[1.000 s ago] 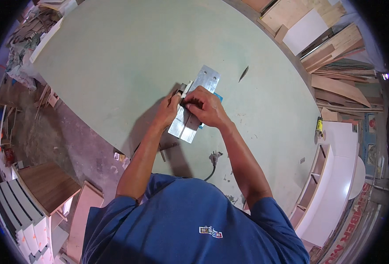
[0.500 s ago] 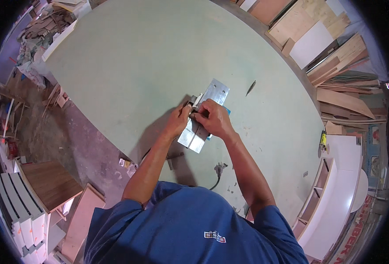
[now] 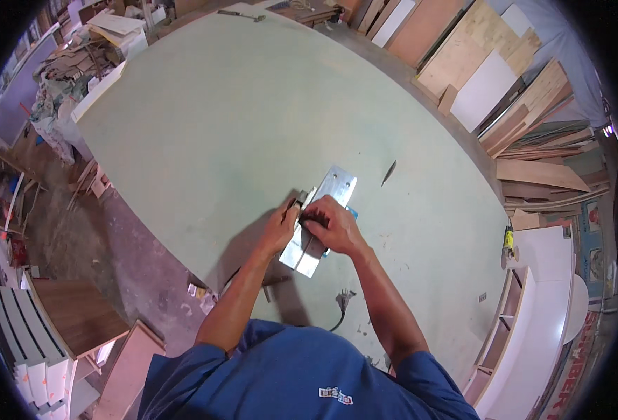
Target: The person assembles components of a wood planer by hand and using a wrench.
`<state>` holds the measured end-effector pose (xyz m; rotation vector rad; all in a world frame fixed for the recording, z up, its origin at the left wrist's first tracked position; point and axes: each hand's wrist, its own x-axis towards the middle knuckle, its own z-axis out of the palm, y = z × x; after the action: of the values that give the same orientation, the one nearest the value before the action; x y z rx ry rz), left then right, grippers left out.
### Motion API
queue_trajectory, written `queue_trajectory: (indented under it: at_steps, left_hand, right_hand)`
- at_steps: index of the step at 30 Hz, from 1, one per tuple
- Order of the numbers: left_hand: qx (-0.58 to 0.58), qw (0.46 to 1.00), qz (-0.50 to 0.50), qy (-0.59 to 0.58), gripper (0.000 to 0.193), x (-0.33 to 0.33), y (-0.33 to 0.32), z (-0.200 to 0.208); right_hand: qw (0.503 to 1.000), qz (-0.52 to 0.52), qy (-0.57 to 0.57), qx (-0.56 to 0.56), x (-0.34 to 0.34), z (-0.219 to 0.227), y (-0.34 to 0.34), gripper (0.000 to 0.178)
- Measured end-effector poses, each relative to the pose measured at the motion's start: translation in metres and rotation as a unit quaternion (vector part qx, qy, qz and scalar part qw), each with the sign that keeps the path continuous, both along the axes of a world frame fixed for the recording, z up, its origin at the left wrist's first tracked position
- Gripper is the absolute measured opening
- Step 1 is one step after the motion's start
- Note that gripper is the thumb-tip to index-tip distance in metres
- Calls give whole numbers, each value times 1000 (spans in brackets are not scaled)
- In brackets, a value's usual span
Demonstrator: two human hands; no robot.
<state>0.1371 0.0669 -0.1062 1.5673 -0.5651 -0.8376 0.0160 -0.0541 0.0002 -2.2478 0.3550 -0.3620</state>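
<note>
An electric hand planer [image 3: 336, 183] lies sole up on the large pale green table, its two flat silver plates showing, a bit of blue body at its right edge. My left hand [image 3: 278, 229] is closed around its left side by the dark fittings, the fingertips partly hidden. Across the middle of the sole reaches my right hand [image 3: 334, 225], fingers curled and pressed together at the gap between the plates. What these fingers pinch, if anything, is hidden. Nearer my body, a power plug [image 3: 344, 299] on a dark cord rests on the table.
A slim dark pointed object [image 3: 389, 173] lies right of the planer. At the table's far edge is a long thin tool [image 3: 240, 15]. Boards [image 3: 487, 91] lean along the right side. A white shelf unit [image 3: 526, 329] stands at the near right, stacked panels [image 3: 25, 329] at the near left.
My view has tilted up, so the planer and hands appear lower and the table's far edge shows. My right fingers have curled lower over the gap; my left hand keeps its hold.
</note>
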Motion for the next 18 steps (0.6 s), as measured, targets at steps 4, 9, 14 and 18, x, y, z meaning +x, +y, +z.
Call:
queue_trajectory:
  at_steps: [4,9,14,18]
  left_hand:
    - [-4,1000,-15,15,47,0,3,6]
    - [4,1000,0,13,49,-3,7,17]
    - [16,1000,27,2,46,-7,6,27]
    - [-2,999,38,17,45,-8,9,29]
  right_hand:
    - [998,4,45,-33,-1,-3,-5,16]
    - [999,-15,45,-23,-1,8,3,15]
    - [999,24,27,-35,-3,6,-5,14]
    - [996,12,71,-56,2,13,2,13]
